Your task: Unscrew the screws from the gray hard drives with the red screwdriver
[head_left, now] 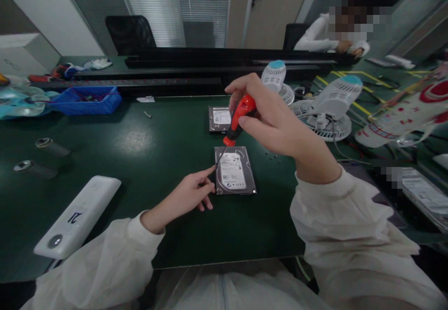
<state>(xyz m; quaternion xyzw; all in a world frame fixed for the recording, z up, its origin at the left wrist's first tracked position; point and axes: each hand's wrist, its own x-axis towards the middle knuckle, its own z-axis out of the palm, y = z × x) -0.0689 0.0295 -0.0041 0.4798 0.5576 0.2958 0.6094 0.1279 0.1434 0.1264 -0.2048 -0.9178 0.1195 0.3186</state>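
A hard drive [234,170] with a white label lies flat on the dark green table [147,151] in front of me. My right hand [271,116] is closed around a red-handled screwdriver [240,120], held upright with its thin shaft reaching down to the drive's upper left corner. My left hand [191,193] rests on the table at the drive's left edge, index finger stretched out and touching that edge near the screwdriver tip. A second hard drive [220,119] lies further back, behind the screwdriver.
Several tiny screws [273,155] lie right of the drive. Two small white fans [329,109] stand at the back right. A white device [79,217] lies front left, two metal cylinders [51,146] and a blue bin [87,100] at left. Another person [336,35] sits beyond.
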